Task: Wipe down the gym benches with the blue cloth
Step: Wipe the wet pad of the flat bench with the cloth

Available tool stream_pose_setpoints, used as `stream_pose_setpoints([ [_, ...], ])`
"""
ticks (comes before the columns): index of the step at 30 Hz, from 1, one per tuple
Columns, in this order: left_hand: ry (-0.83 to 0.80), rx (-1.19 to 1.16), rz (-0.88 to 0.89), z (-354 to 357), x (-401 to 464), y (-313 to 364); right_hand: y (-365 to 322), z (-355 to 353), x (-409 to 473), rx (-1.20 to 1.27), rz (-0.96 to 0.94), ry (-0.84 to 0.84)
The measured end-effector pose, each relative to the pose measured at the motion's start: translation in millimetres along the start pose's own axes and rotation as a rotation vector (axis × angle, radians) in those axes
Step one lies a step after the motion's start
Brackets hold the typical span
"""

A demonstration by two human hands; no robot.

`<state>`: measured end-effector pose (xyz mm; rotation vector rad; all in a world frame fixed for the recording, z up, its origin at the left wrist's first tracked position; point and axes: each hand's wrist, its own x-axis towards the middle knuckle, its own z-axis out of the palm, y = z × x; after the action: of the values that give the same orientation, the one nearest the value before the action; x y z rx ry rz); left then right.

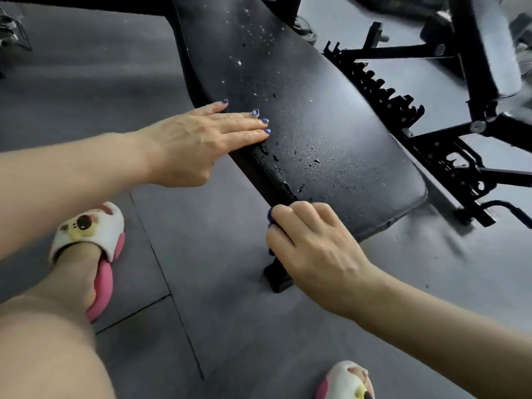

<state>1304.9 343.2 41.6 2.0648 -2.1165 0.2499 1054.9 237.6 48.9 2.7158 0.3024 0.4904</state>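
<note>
Left hand (pixel 198 139) flat, fingers straight on wet black padded gym bench (pixel 331 145), right hand (pixel 311 249) clenched around blue cloth (pixel 270 216) at bench edge

Wet black bench pad (pixel 331 133), droplets (pixel 250 33)

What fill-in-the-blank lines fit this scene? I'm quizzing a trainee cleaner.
1. The left hand rests flat on the bench pad, its fingers ____.
2. The right hand grips a cloth coloured ____.
3. The pad is speckled with ____.
4. The slippers stand on the ____.

Missing words: straight; blue; droplets; floor
</note>
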Motion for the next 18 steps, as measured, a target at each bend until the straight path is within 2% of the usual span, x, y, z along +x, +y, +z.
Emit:
stream_pose_setpoints([
  [4, 0.068, -0.054, 0.051, 5, 1, -5, -16, 17, 27, -0.102, 0.140, 0.059],
  [11, 0.067, -0.067, 0.193, -6, 8, -21, -19, 7, 0, -0.295, 0.193, 0.131],
  [18, 0.065, -0.081, 0.344, -9, 15, -37, -37, 16, 0, -0.393, 0.361, 0.089],
])
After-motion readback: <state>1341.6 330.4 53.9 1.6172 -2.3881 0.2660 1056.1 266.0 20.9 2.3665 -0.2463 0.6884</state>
